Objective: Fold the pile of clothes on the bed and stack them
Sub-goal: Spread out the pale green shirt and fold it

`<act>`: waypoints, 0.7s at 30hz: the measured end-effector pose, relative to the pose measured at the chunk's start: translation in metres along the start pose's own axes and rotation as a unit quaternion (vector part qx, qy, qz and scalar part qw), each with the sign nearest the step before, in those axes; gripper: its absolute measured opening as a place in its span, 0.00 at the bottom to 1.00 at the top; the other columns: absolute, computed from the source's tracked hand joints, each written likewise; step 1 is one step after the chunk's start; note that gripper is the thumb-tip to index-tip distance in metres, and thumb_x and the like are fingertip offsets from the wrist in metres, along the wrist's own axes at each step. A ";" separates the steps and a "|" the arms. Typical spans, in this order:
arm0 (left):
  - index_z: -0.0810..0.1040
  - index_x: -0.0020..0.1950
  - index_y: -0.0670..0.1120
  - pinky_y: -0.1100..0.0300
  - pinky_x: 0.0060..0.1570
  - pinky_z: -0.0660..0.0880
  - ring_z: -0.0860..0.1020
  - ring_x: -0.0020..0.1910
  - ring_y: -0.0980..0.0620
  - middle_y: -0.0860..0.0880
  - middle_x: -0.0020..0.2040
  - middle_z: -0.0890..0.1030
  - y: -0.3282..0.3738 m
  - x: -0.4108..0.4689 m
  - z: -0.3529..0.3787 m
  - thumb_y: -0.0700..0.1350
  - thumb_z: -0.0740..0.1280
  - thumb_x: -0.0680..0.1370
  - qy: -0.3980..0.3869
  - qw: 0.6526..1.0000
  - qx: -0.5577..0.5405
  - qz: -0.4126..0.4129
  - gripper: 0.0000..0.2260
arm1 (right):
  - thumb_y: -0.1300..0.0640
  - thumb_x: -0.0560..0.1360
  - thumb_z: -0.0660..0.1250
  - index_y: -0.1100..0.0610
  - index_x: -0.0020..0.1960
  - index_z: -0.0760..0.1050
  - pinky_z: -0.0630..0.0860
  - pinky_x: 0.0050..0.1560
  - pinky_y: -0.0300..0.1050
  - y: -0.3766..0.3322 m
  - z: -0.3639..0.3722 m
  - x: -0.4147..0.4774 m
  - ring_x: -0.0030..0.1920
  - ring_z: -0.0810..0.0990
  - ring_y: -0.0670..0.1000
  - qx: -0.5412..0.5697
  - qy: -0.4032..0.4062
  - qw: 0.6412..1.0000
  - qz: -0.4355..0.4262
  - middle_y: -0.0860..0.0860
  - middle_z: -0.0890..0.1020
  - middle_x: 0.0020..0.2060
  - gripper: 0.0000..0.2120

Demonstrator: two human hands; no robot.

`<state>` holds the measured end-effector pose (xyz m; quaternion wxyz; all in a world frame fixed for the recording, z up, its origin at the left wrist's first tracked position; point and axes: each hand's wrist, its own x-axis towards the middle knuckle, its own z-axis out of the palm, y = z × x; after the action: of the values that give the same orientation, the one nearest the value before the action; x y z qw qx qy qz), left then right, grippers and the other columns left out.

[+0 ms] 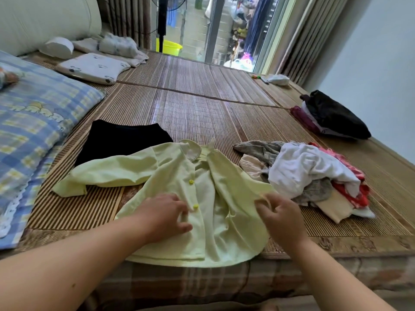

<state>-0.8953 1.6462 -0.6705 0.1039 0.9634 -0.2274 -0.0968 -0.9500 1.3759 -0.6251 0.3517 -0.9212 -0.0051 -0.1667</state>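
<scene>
Pale green shirt (221, 194) lies spread at the near edge of the bed mat (202, 108) — left hand (164, 217) pressing loose-fingered by its buttons, right hand (281, 216) pinching its right edge — unfolded pile (310, 173) just beside.

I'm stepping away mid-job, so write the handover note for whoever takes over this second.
Left hand rests on the pale green shirt beside its lower button.
Right hand pinches the shirt's right edge.
The shirt lies spread at the near edge of the bed mat, one sleeve over the edge of the black garment.
Done: the black garment looks folded and lies flat.
Left: fold the shirt, stack it, then do the unfolded pile on the right.
</scene>
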 end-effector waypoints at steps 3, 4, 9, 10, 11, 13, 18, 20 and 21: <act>0.78 0.56 0.60 0.52 0.57 0.72 0.73 0.57 0.53 0.58 0.55 0.75 0.002 0.007 -0.004 0.65 0.64 0.72 0.018 1.000 0.004 -0.004 0.16 | 0.53 0.71 0.67 0.45 0.40 0.80 0.70 0.53 0.29 -0.023 0.010 -0.014 0.53 0.77 0.36 -0.043 -0.219 0.969 -0.106 0.27 0.78 0.51 0.04; 0.79 0.55 0.60 0.53 0.56 0.73 0.73 0.56 0.53 0.57 0.52 0.75 0.002 0.009 -0.005 0.63 0.65 0.73 0.028 1.000 -0.013 -0.008 0.14 | 0.50 0.70 0.66 0.47 0.42 0.80 0.69 0.57 0.33 -0.026 0.017 -0.016 0.58 0.75 0.38 -0.099 -0.278 0.946 -0.133 0.31 0.77 0.56 0.05; 0.79 0.62 0.57 0.60 0.53 0.68 0.75 0.57 0.52 0.53 0.55 0.78 0.005 0.028 -0.003 0.55 0.65 0.76 0.057 0.996 -0.064 0.001 0.15 | 0.30 0.70 0.57 0.53 0.38 0.77 0.76 0.50 0.46 -0.037 0.038 -0.010 0.52 0.79 0.48 -0.180 -0.374 0.909 -0.031 0.46 0.83 0.53 0.27; 0.78 0.63 0.57 0.60 0.51 0.67 0.75 0.57 0.51 0.53 0.55 0.78 0.007 0.032 -0.002 0.54 0.65 0.76 0.058 0.995 -0.079 -0.004 0.15 | 0.30 0.71 0.57 0.53 0.38 0.77 0.75 0.43 0.45 -0.039 0.039 -0.005 0.45 0.80 0.49 -0.175 -0.363 0.915 -0.001 0.48 0.83 0.45 0.27; 0.78 0.62 0.57 0.60 0.49 0.67 0.75 0.57 0.52 0.54 0.54 0.77 0.009 0.037 0.000 0.54 0.65 0.76 0.059 0.994 -0.089 -0.011 0.15 | 0.33 0.73 0.58 0.52 0.39 0.77 0.73 0.39 0.44 -0.040 0.041 0.001 0.42 0.80 0.49 -0.181 -0.346 0.921 0.012 0.48 0.82 0.40 0.23; 0.80 0.58 0.59 0.60 0.44 0.66 0.75 0.53 0.52 0.56 0.46 0.73 0.014 0.043 0.003 0.54 0.65 0.76 0.065 0.994 -0.090 -0.023 0.12 | 0.41 0.74 0.64 0.51 0.49 0.80 0.74 0.43 0.43 -0.042 0.050 0.015 0.47 0.80 0.51 -0.200 -0.281 0.939 -0.001 0.49 0.83 0.45 0.14; 0.79 0.43 0.59 0.59 0.41 0.69 0.74 0.46 0.54 0.59 0.39 0.70 0.015 0.048 0.007 0.54 0.67 0.73 0.058 0.991 -0.107 -0.058 0.02 | 0.47 0.70 0.71 0.55 0.48 0.81 0.70 0.41 0.40 -0.048 0.082 0.031 0.46 0.79 0.51 -0.165 -0.245 0.955 -0.022 0.51 0.82 0.44 0.13; 0.75 0.39 0.59 0.62 0.36 0.66 0.74 0.43 0.54 0.59 0.36 0.71 0.016 0.050 0.004 0.53 0.69 0.72 0.038 0.991 -0.108 -0.065 0.04 | 0.45 0.67 0.72 0.57 0.43 0.79 0.69 0.37 0.42 -0.047 0.089 0.034 0.42 0.78 0.52 -0.195 -0.279 0.940 -0.008 0.52 0.81 0.39 0.16; 0.74 0.38 0.58 0.63 0.34 0.65 0.73 0.42 0.54 0.59 0.36 0.71 0.016 0.051 0.004 0.53 0.70 0.71 0.023 0.992 -0.105 -0.066 0.05 | 0.44 0.66 0.71 0.58 0.41 0.77 0.68 0.36 0.42 -0.046 0.092 0.037 0.40 0.77 0.53 -0.215 -0.288 0.933 -0.015 0.51 0.78 0.36 0.16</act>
<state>-0.8579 1.6085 -0.6773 0.2033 0.9620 -0.1493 -0.1044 -0.8933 1.4662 -0.6480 0.1260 -0.9831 -0.0841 0.1028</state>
